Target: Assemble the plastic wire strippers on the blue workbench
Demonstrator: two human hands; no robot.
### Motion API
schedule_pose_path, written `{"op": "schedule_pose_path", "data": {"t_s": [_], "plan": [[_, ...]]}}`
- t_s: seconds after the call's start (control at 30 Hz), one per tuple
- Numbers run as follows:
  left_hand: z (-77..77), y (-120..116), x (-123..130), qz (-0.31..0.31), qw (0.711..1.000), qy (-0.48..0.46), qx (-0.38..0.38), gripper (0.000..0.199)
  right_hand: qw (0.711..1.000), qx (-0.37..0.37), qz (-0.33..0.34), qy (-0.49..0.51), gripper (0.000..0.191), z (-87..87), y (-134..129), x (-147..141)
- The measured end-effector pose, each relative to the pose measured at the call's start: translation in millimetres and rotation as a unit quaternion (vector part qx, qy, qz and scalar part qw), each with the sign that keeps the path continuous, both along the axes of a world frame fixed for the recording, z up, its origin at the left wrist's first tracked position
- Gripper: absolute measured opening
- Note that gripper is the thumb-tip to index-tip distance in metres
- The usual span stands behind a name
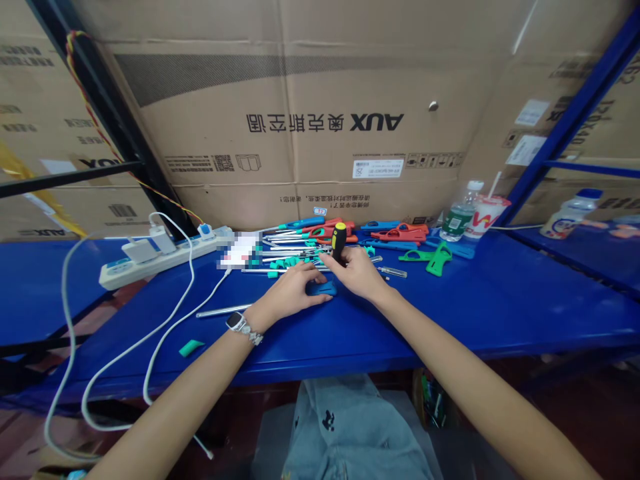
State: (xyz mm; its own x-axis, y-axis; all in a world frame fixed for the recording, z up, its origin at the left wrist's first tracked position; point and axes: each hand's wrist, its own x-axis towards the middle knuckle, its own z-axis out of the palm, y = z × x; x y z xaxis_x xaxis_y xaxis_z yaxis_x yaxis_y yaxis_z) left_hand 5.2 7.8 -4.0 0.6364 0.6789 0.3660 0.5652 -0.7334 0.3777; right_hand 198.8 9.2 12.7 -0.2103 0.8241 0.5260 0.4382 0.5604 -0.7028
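A blue plastic piece (323, 289) lies on the blue tabletop (400, 320) with my left hand (295, 290) closed round it, thumb and fingers on its edges. My right hand (357, 272) grips a black and yellow screwdriver (339, 241), which stands upright with its handle end up; its tip is hidden. The two hands are close together. Behind them lie metal rods, green plastic parts (280, 267) and red and blue handle pieces (400, 232). A clear-handled screwdriver (393, 272) rests to the right of my right hand.
On the left are a white power strip (170, 257), loose white cables and a green piece (191, 347). At right are green clip-like pieces (439, 259), a bottle (459, 217) and a cup (485, 217). Large cardboard (320, 80) stands behind the table, between shelf posts.
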Motion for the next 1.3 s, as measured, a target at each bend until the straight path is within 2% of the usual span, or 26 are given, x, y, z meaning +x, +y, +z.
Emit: {"op": "schedule_pose_path", "data": {"t_s": [0.1, 0.17, 0.3, 0.43, 0.5, 0.6, 0.73, 0.8, 0.87, 0.97, 1.03, 1.07, 1.13, 1.2, 1.3], "plan": [[5.7, -3, -1, 0.009, 0.999, -0.047, 0.006, 0.032, 1.0, 0.001, 0.001, 0.0, 0.041, 0.6, 0, -1], [16.3, -3, 2, 0.012, 0.991, -0.135, 0.015, 0.031, 1.0, 0.005, 0.005, -0.003, 0.038, 0.2, 2, -1], [47.3, 1, 25, 0.038, 0.946, -0.321, 0.009, 0.032, 1.0, 0.007, -0.021, -0.01, 0.039, -3.2, 6, -4], [66.2, 9, 55, 0.054, 0.911, -0.409, -0.012, 0.039, 0.999, 0.025, -0.042, -0.009, 0.044, -5.9, 7, -5], [68.0, 12, 63, 0.053, 0.905, -0.422, -0.014, 0.039, 0.998, 0.025, -0.048, -0.015, 0.045, -4.8, 6, -3], [66.5, 13, 62, 0.0, 0.918, -0.393, -0.052, 0.032, 0.999, 0.014, -0.038, 0.003, 0.037, 1.0, 3, 5], [65.3, 13, 51, -0.086, 0.932, -0.333, -0.113, 0.029, 0.994, -0.02, 0.087, 0.061, 0.036, 10.9, 0, 18], [64.5, 13, 50, -0.101, 0.93, -0.332, -0.12, 0.032, 0.991, -0.023, 0.113, 0.062, 0.036, 12.4, 0, 19], [62.5, 12, 54, -0.09, 0.922, -0.36, -0.112, 0.035, 0.994, -0.01, 0.085, 0.063, 0.032, 10.7, 3, 15], [57.5, 11, 67, -0.003, 0.89, -0.453, -0.059, 0.046, 0.997, -0.002, 0.024, 0.068, 0.025, 5.2, 10, 4], [54.0, 11, 74, 0.046, 0.863, -0.501, -0.028, 0.046, 0.998, -0.005, -0.009, 0.059, 0.022, 2.8, 14, -1], [52.6, 11, 76, 0.052, 0.858, -0.51, -0.023, 0.043, 0.998, -0.007, -0.025, 0.052, 0.021, 2.6, 15, -2], [51.1, 11, 73, 0.028, 0.866, -0.499, -0.025, 0.033, 0.998, -0.001, -0.048, 0.042, 0.022, 4.2, 13, -1], [51.3, 12, 65, -0.008, 0.888, -0.46, -0.03, 0.026, 0.999, 0.0, -0.009, 0.045, 0.027, 7.6, 9, 4], [53.6, 14, 54, -0.051, 0.91, -0.408, -0.041, 0.029, 0.993, -0.029, 0.1, 0.057, 0.032, 11.2, 4, 12]]}}
